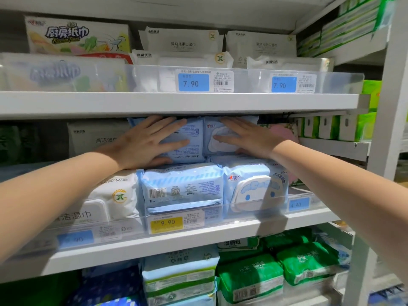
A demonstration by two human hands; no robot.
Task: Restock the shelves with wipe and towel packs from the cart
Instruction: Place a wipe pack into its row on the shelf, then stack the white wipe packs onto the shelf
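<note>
Head view: the left hand lies flat, fingers spread, pressing a pale blue wipe pack. The right hand, also flat and spread, presses the neighbouring lidded blue pack. Both packs rest on lower blue packs on the middle shelf.

Bright, cool, even light falls from above. Under the upper shelf a shadow darkens the recess at middle left. The clear rail at upper left is hazy with glare. Shelf lines bow toward the frame edges. The yellow tag at centre reads sharp. The blue tag at lower left and both lower corners are smeared.
</note>
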